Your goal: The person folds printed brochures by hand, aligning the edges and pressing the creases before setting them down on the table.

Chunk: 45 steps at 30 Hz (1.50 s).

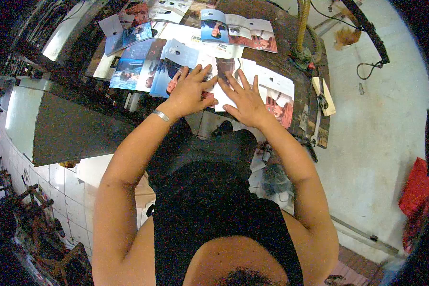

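Observation:
Both my hands lie flat on printed sheets spread over a dark workbench [281,28]. My left hand [189,90], with a metal bracelet [161,116] on its wrist, presses down on a sheet with a red picture [175,81] at the bench's near edge, fingers spread. My right hand [245,97] rests palm down, fingers apart, on a white sheet [271,81] just to the right. The two hands almost touch. Neither hand grips anything.
More printed sheets and an open magazine [233,31] cover the bench farther back. Wrenches and small tools [317,124] lie at the bench's right end beside a yellow hose [302,24]. A grey metal cabinet [66,124] stands on the left. Red cloth [417,188] lies right.

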{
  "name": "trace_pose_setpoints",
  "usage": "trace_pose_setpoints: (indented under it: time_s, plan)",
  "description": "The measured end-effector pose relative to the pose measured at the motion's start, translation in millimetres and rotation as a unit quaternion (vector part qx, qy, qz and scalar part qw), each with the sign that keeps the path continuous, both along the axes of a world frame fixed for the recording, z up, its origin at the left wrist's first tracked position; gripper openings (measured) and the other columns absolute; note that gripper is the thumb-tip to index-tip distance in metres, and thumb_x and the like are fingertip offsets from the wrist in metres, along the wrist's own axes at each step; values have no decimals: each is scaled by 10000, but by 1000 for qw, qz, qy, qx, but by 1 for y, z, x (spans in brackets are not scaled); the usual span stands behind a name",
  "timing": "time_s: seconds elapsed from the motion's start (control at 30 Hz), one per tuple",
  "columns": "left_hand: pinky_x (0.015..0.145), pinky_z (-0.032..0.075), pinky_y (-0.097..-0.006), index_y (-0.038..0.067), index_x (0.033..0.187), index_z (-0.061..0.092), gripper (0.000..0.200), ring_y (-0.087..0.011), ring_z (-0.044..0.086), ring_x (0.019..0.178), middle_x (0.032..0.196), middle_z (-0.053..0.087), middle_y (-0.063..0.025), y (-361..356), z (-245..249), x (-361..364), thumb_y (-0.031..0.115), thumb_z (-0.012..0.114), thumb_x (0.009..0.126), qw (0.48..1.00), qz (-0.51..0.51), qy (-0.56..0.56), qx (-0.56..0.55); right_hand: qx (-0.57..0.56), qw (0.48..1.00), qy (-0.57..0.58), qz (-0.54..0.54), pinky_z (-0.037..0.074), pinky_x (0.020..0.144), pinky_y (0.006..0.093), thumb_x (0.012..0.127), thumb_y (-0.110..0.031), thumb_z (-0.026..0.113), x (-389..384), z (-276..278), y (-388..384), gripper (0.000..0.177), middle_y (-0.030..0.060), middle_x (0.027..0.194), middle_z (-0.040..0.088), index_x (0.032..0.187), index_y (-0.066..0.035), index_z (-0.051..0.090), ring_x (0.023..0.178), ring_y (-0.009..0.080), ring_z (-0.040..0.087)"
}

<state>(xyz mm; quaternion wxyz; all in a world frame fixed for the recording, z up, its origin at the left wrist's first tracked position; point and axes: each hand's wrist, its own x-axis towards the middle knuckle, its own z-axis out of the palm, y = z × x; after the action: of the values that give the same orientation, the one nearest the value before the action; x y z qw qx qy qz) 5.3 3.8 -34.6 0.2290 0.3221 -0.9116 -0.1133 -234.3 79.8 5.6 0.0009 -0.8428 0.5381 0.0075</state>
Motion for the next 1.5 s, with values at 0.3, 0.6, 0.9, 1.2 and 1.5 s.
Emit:
trace_pose_setpoints:
  time_s: [0.3, 0.6, 0.9, 1.2, 1.5]
  plan:
    - [1215, 245, -693, 141, 1474, 619, 727, -475, 409, 1495, 1592, 519, -170, -1, -2, -1, 518, 777, 873, 1000, -4, -4, -4, -6, 1000, -9, 2, 55, 1228, 775, 994, -488, 619, -2, -6, 0, 870, 128, 1777, 182, 1719, -261, 195, 1622, 461, 112]
    - [1238, 206, -694, 105, 1486, 595, 760, -472, 375, 1522, 1596, 518, -168, -1, -1, -1, 500, 789, 867, 1000, -6, -10, 19, -15, 1000, -23, 10, 32, 1227, 777, 994, -481, 630, -5, -9, -1, 869, 119, 1780, 177, 1718, -267, 199, 1622, 464, 113]
    - [1263, 145, -681, 110, 1498, 574, 766, -461, 338, 1549, 1617, 491, -178, 0, 7, 1, 494, 794, 873, 998, -10, -12, 62, 0, 1000, -12, 8, 31, 1220, 786, 991, -481, 633, -2, -5, -2, 872, 128, 1778, 175, 1716, -256, 204, 1616, 480, 114]
    - [1266, 132, -678, 100, 1496, 572, 766, -462, 326, 1556, 1626, 473, -195, -1, 6, 1, 485, 794, 871, 997, -12, -12, 74, 2, 1000, 2, 12, 26, 1216, 793, 997, -470, 628, -1, -2, -2, 862, 130, 1780, 166, 1714, -237, 209, 1617, 478, 113]
    - [1266, 136, -676, 105, 1491, 582, 762, -457, 335, 1553, 1611, 489, -196, -3, 2, 0, 481, 797, 864, 997, -14, -7, 71, 15, 1000, -1, 4, 48, 1218, 793, 988, -454, 642, 0, -2, -3, 868, 118, 1781, 168, 1713, -246, 213, 1622, 461, 107]
